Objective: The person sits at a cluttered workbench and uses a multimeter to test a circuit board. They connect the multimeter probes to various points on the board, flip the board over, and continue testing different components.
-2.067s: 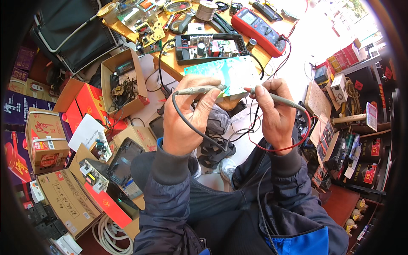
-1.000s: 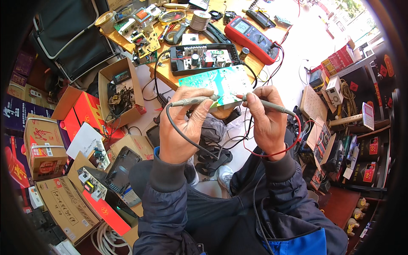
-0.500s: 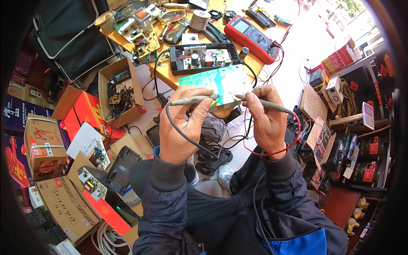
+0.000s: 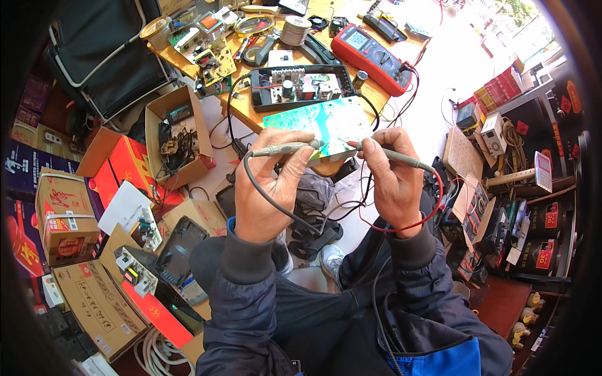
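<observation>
My left hand [image 4: 266, 191] pinches a grey test probe [image 4: 276, 149] with a black lead, its tip at the near side of a green circuit board [image 4: 288, 119]. In my right hand [image 4: 398, 182] is a second test probe [image 4: 402, 158] with a red lead, and its tip also meets or nearly meets the board. The board lies tilted at the near edge of the table, shining in bright light. Beyond it sits a black case [image 4: 260, 94] with electronic parts inside. A red multimeter [image 4: 376, 59] rests to the right of that case, with leads plugged in.
A wooden table [image 4: 248, 116] carries a solder spool [image 4: 295, 30], a magnifying glass [image 4: 254, 25] and loose circuit boards. On the left stand cardboard boxes [image 4: 94, 307], one holding scrap parts. Shelves with boxes [image 4: 545, 219] line the right. Cables hang below the table's near edge.
My right hand and its probe have shifted very slightly. The left hand looks the same, with both probe tips still at the board.
</observation>
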